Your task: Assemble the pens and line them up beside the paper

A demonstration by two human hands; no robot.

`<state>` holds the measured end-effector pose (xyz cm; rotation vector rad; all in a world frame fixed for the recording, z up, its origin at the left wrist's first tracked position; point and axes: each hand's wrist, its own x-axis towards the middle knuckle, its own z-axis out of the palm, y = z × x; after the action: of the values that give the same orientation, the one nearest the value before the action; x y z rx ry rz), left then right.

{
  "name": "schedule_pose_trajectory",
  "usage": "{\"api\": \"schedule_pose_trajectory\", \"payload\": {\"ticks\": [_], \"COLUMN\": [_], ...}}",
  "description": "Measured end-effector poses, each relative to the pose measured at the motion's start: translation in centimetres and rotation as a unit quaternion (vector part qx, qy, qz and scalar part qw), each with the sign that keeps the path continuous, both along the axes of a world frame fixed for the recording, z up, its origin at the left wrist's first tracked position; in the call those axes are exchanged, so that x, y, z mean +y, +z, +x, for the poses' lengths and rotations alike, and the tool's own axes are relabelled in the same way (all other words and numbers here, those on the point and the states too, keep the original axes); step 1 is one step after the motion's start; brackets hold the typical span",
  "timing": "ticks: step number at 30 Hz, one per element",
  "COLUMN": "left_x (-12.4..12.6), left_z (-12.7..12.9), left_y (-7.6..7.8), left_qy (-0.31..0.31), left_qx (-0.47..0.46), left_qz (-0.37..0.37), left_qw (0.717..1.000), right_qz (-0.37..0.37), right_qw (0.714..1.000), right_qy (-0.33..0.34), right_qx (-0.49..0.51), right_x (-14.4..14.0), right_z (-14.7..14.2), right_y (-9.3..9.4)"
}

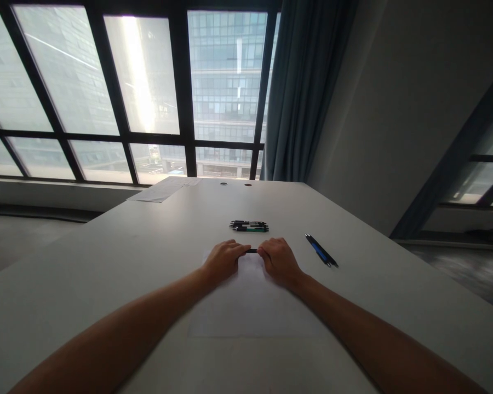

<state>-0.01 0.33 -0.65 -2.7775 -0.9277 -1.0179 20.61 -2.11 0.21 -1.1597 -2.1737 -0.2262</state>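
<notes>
Between my two hands a dark pen (252, 250) lies crosswise, and only its short middle part shows. My left hand (225, 259) is closed around its left end, fingers pinched together. On the other end, my right hand (280, 260) grips with its fingers curled. Both hands are low over a white sheet of paper (252, 306) on the table. Just beyond them rests a small group of dark pens (249, 226), one with a green part. To the right of my right hand lie a blue pen (318, 250) and a black pen (325, 251), side by side at a slant.
The long white table (156, 257) runs away toward the windows. More papers (160, 190) lie at its far left edge. Two round holes are set near the far end. A blue curtain (299, 93) hangs behind, beside a wall on the right.
</notes>
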Motion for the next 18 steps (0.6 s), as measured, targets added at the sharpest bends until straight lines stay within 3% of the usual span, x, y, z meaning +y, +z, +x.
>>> {"api": "schedule_pose_trajectory", "payload": {"ticks": [5,9,12,15,18], "left_x": [-0.3,-0.2,-0.2,-0.3,-0.4], "left_z": [0.0,-0.3,-0.3,-0.3,-0.2], "left_y": [0.4,0.7,0.8,0.8,0.7], "left_qy": [0.047,0.081,0.099,0.133,0.102], "left_qx": [-0.006,0.0,-0.004,-0.022,-0.034], "left_qz": [0.026,0.028,0.005,-0.016,-0.011], "left_qw": [0.999,0.996,0.995,0.991,0.994], "right_qz": [-0.022,-0.05,0.013,0.12,0.134], "right_qw": [0.996,0.968,0.941,0.963,0.99], "right_qy": [-0.038,-0.072,-0.103,-0.07,0.034], "right_qx": [0.079,0.235,0.321,0.229,0.033], "right_x": [0.2,0.8,0.9,0.2,-0.7], "right_z": [0.2,1.0,1.4,0.9,-0.3], "right_y": [-0.3,-0.4,-0.2,0.4,1.0]}}
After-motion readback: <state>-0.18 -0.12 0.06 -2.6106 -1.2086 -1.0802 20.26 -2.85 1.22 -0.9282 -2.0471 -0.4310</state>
